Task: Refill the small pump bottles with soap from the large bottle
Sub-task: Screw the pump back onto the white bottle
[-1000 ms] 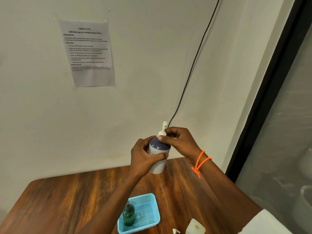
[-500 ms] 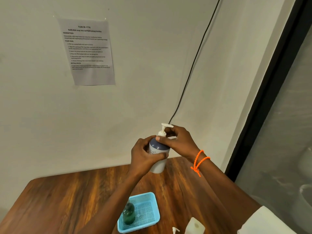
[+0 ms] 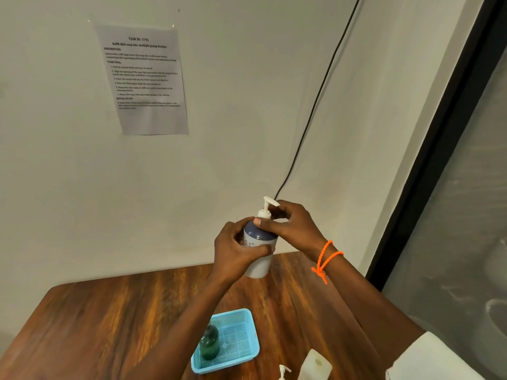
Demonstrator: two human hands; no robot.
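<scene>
I hold a small white pump bottle [image 3: 259, 266] with a dark blue top up in the air above the wooden table [image 3: 109, 319]. My left hand [image 3: 233, 253] wraps around its body. My right hand [image 3: 293, 226] grips the white pump head [image 3: 266, 209] at its collar, the nozzle pointing right. A dark green bottle [image 3: 210, 342] stands in a light blue basket [image 3: 244, 352] on the table. The large pale bottle [image 3: 315, 364] shows at the bottom edge, with another white pump head [image 3: 284, 371] beside it.
A printed task sheet [image 3: 145, 78] is taped to the wall. A black cable [image 3: 315, 105] runs down the wall behind the hands. A dark-framed glass panel [image 3: 444, 160] closes the right side. The table's right edge lies near it.
My right hand has turned the pump head on the bottle: its nozzle swung from pointing away to pointing right. The bottle and my left hand stayed in place.
</scene>
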